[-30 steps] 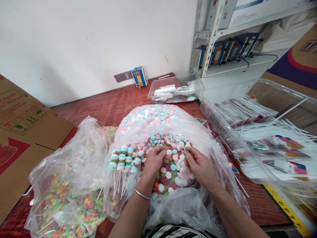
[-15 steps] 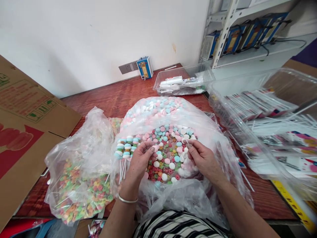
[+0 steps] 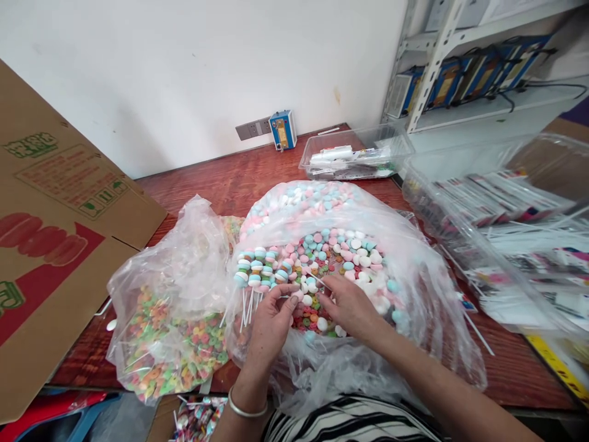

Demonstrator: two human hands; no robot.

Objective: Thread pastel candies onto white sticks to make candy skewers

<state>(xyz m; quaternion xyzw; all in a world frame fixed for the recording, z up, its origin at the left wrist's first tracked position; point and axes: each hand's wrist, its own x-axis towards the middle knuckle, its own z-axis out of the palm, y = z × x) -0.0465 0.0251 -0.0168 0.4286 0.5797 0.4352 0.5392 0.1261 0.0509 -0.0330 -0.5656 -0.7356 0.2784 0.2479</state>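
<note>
Both my hands are inside a big clear plastic bag (image 3: 427,288) of pastel round candies (image 3: 350,255) and small ring candies. My left hand (image 3: 271,322) is curled, thumb and fingertips pinched together over the candies; what they hold is hidden. My right hand (image 3: 352,307) lies close beside it, fingers closed on a thin white stick (image 3: 316,280). Just left of my hands a row of stacked candy skewers (image 3: 257,270) rests on the bag's edge, white sticks pointing toward me. A silver bangle (image 3: 246,410) is on my left wrist.
A second clear bag of coloured ring candies (image 3: 170,344) lies at the left on the wooden table (image 3: 207,184). A cardboard box (image 3: 59,245) stands far left. A clear tray of sticks and wrappers (image 3: 506,227) is at the right, a small clear box (image 3: 354,156) behind, metal shelving (image 3: 432,61) beyond.
My right hand has moved left and down to meet the left hand over the candies. The view has shifted, so everything sits further right in the picture.
</note>
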